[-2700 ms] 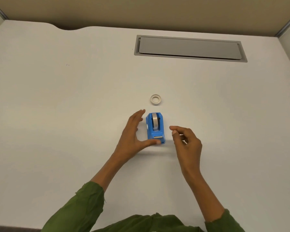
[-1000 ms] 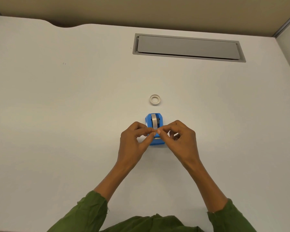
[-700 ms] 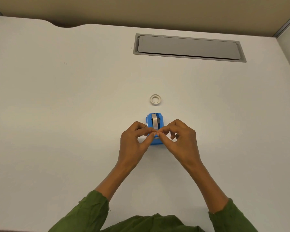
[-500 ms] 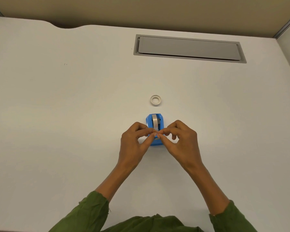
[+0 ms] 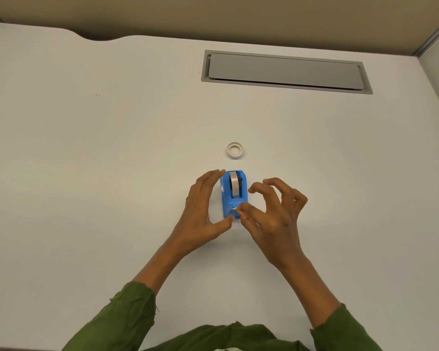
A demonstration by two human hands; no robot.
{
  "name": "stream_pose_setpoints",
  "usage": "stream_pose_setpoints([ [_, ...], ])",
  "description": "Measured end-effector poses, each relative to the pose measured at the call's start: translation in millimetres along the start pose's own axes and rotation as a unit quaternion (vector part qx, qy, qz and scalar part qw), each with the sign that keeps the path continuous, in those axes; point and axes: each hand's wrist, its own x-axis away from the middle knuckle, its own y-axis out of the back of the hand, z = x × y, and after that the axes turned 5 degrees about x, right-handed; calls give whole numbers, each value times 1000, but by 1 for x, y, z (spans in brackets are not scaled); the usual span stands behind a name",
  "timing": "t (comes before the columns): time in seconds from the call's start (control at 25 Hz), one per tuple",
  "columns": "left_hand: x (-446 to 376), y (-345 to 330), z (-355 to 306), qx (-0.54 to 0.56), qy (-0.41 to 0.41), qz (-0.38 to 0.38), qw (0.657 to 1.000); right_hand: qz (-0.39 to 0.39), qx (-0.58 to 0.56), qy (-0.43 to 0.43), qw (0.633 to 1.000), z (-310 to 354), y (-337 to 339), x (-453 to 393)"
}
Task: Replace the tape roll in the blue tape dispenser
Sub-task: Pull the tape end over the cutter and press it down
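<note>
The blue tape dispenser (image 5: pixel 226 198) stands on the white table (image 5: pixel 112 173), cutter end toward me, with a tape roll (image 5: pixel 235 184) seated in it. My left hand (image 5: pixel 200 214) cups its left side, fingertips at the far corner and thumb at the near corner. My right hand (image 5: pixel 274 219) is at the right of the dispenser, fingers spread and curled in the air, the thumb tip touching the cutter end. A second, small white tape roll (image 5: pixel 235 150) lies flat on the table just beyond the dispenser.
A grey rectangular cover plate (image 5: pixel 285 72) is set into the table at the back right. A beige partition (image 5: pixel 213 13) runs along the far edge. Green sleeves cover both forearms near the bottom of the view.
Both hands were pinched together over the cutter end. They have now parted: the left moved to the dispenser's left side, the right spread its fingers and keeps only the thumb at the cutter.
</note>
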Motion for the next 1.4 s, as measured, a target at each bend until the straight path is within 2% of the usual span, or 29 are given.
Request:
stream_pose_setpoints([
  [0.12, -9, 1, 8, -95, 0, 46, 994, -26, 36, 21, 999, -1, -4, 7],
  [0.24, -15, -1, 12, -137, -23, 51, 989, -59, 50, 42, 996, 1, -10, 11],
  [0.4, -19, -1, 19, -126, -30, 40, 991, -87, 71, 55, 992, 1, -16, 16],
  [0.6, -23, -1, 22, -118, 0, 44, 992, -114, 76, 74, 988, 1, -17, 15],
  [1.4, -26, 1, 19, -92, 7, 53, 994, -127, 117, 89, 981, 3, -25, 26],
])
